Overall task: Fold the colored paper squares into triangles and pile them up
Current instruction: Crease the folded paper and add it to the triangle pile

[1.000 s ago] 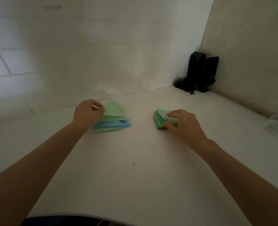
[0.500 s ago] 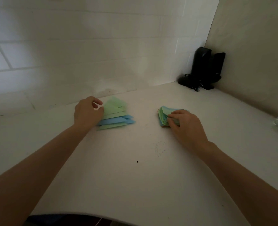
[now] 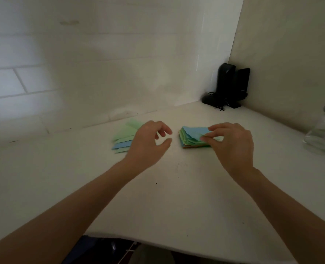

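A pile of folded green and blue paper triangles (image 3: pixel 124 138) lies on the white counter (image 3: pixel 158 197), left of centre. To its right sits a stack of colored paper squares (image 3: pixel 191 138) with a blue sheet on top. My left hand (image 3: pixel 148 143) hovers between the two piles, fingers loosely curled and holding nothing. It covers the right part of the triangle pile. At the stack's right edge my right hand (image 3: pixel 232 143) pinches the top blue sheet between thumb and fingers.
Black speakers (image 3: pixel 232 84) with a tangled cable stand in the far corner. A clear glass jar (image 3: pixel 323 132) stands at the right edge. The tiled wall runs along the back. The counter's front edge lies near my body.
My left hand has let go of the green triangle on the pile and moved right toward the square stack. My right hand stays at the stack, whose top now shows blue.
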`<state>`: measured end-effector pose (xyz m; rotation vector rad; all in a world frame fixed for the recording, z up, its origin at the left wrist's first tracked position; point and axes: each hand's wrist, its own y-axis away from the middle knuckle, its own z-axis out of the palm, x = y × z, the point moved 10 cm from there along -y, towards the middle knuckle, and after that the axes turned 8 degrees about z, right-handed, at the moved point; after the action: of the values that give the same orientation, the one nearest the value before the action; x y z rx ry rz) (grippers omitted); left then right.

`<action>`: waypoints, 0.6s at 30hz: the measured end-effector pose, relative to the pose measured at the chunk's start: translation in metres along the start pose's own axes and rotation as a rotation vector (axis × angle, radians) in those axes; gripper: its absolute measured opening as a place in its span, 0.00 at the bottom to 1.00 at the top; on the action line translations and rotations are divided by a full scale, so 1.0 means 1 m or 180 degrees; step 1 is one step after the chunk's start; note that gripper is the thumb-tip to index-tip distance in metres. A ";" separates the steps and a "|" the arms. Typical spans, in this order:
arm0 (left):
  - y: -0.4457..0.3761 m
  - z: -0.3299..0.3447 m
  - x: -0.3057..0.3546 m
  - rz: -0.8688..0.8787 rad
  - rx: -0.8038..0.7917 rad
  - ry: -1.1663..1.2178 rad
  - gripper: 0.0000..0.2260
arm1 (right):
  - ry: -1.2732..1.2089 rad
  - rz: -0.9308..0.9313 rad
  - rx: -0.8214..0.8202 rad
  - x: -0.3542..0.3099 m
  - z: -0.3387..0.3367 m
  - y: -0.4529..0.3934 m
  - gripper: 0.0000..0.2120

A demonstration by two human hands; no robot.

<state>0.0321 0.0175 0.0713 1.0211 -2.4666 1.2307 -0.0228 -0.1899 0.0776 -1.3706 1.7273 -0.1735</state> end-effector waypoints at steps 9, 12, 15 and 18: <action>0.049 0.078 0.058 0.0791 -0.0913 0.0327 0.13 | 0.0395 -0.0627 -0.0487 -0.004 -0.007 0.081 0.08; 0.059 0.085 0.057 0.0728 -0.0951 0.0242 0.11 | 0.0309 -0.0396 -0.0650 0.009 0.000 0.090 0.12; 0.059 0.085 0.056 0.0686 -0.0953 0.0228 0.14 | 0.0044 -0.0262 -0.0940 0.015 0.006 0.090 0.13; 0.058 0.084 0.056 0.0602 -0.0917 0.0276 0.16 | -0.0283 -0.0114 -0.1218 0.023 0.008 0.087 0.07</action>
<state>-0.0376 -0.0501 0.0077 0.6603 -2.6194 0.9065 -0.0783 -0.1728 0.0085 -1.6570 1.7195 0.2069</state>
